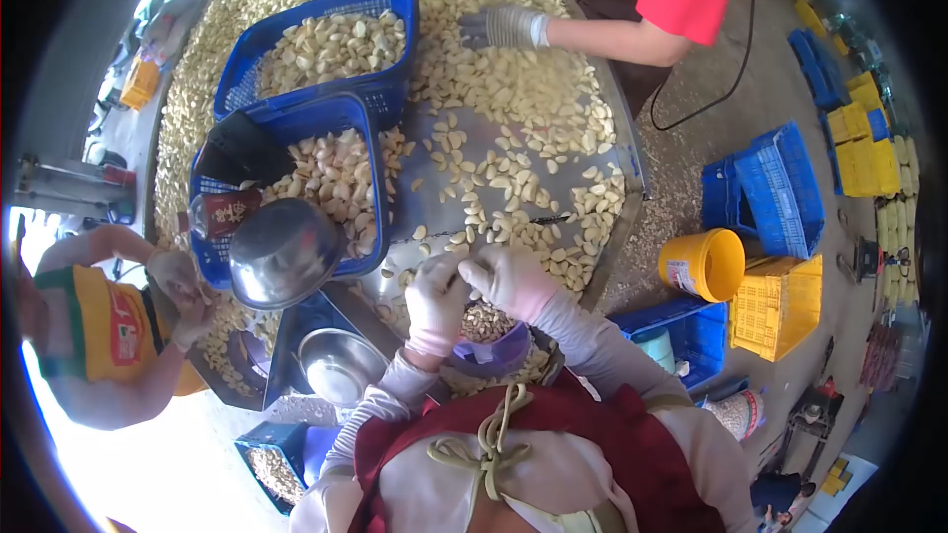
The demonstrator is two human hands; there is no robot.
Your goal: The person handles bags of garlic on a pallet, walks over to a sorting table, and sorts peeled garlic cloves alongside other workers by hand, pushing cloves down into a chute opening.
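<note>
Both my hands wear pale gloves and meet over the near edge of the metal table. My left hand (434,304) has its fingers bent together. My right hand (512,281) touches it at the fingertips, fingers also closed. Anything pinched between them is too small to make out. Under the hands is a purple bowl (492,353) with small pieces in it. Loose garlic cloves (513,178) lie spread just beyond. Left of my hands, a steel bowl (283,254) rests tilted on a blue basket (379,188) of cloves.
Another blue basket (229,69) of cloves stands farther back. A co-worker's gloved hand (504,28) reaches over the cloves from the right; another person (109,336) works at the left. A yellow bucket (719,265) and crates (780,311) stand on the right floor.
</note>
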